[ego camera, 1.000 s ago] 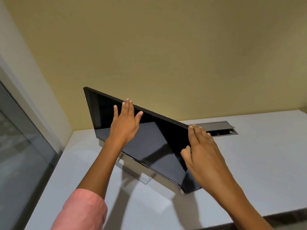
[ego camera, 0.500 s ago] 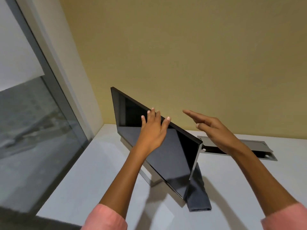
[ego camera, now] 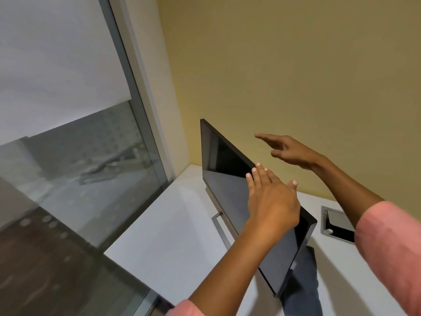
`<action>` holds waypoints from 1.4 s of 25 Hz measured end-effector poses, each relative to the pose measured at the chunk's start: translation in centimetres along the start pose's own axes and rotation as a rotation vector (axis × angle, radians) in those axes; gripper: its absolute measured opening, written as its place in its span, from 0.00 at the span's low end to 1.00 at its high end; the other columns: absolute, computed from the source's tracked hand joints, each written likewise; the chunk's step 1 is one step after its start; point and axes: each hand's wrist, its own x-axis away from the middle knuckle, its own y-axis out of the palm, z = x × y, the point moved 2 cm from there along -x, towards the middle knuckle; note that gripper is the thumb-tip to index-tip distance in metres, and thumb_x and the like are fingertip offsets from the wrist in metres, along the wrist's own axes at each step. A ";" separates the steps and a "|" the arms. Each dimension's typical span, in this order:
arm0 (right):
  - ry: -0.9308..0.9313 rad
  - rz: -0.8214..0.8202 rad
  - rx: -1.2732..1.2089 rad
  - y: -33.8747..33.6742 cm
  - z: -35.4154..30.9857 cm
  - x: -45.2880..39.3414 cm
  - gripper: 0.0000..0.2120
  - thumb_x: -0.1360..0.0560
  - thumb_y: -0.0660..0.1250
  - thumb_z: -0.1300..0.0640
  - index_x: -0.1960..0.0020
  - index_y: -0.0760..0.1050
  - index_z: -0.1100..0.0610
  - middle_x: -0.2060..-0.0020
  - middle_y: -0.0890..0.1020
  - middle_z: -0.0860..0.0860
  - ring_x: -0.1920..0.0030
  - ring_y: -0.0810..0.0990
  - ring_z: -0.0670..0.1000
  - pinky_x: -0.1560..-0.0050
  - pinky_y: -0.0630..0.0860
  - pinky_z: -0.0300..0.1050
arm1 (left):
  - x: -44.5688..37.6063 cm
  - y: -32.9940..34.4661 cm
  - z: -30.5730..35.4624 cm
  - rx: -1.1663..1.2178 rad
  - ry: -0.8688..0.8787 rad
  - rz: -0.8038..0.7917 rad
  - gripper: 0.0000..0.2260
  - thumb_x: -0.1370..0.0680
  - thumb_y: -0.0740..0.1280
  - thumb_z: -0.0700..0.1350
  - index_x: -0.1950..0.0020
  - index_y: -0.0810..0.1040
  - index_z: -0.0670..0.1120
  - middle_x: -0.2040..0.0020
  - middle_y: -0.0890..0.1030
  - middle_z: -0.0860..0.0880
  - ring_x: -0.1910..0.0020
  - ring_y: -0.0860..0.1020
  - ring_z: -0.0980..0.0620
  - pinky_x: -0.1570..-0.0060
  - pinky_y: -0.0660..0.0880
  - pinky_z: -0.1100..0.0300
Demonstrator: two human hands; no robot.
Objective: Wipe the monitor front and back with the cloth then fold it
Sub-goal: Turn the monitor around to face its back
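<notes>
Left hand (ego camera: 271, 201) lies flat, fingers spread, on my monitor (ego camera: 230, 179), hiding part of its top edge. Right hand (ego camera: 289, 151), empty and loosely open, now reaches farther behind it. Dark cloth (ego camera: 303, 283) lies on the desk (ego camera: 177, 236), half hidden behind the monitor's near corner and cut off below.

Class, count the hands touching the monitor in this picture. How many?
1. The left hand rests on the monitor near its top edge; the right hand is raised behind it, apart.
</notes>
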 end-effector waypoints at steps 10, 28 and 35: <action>-0.296 -0.244 0.504 2.1 -2.5 -7.8 0.46 0.35 0.54 0.82 0.24 0.51 0.51 0.24 0.51 0.46 0.24 0.51 0.47 0.26 0.49 0.44 | -1.3 -0.2 0.1 -0.202 -0.063 0.055 0.27 0.17 0.47 0.47 0.26 0.39 0.33 0.25 0.37 0.35 0.25 0.37 0.40 0.29 0.32 0.50; -0.306 -0.180 0.803 2.9 -2.2 -8.9 0.44 0.32 0.61 0.72 0.25 0.51 0.42 0.23 0.47 0.45 0.24 0.51 0.52 0.33 0.66 0.55 | -0.7 -1.4 -3.0 -0.298 0.034 0.016 0.29 0.19 0.53 0.44 0.25 0.40 0.36 0.24 0.38 0.38 0.24 0.38 0.45 0.28 0.32 0.50; -0.206 -0.161 0.779 3.4 -2.0 -8.0 0.41 0.29 0.65 0.59 0.25 0.48 0.41 0.23 0.41 0.48 0.23 0.46 0.54 0.27 0.51 0.60 | 1.3 -3.9 -7.3 -0.198 0.041 -0.024 0.28 0.17 0.49 0.49 0.23 0.38 0.44 0.24 0.34 0.48 0.25 0.36 0.53 0.29 0.31 0.51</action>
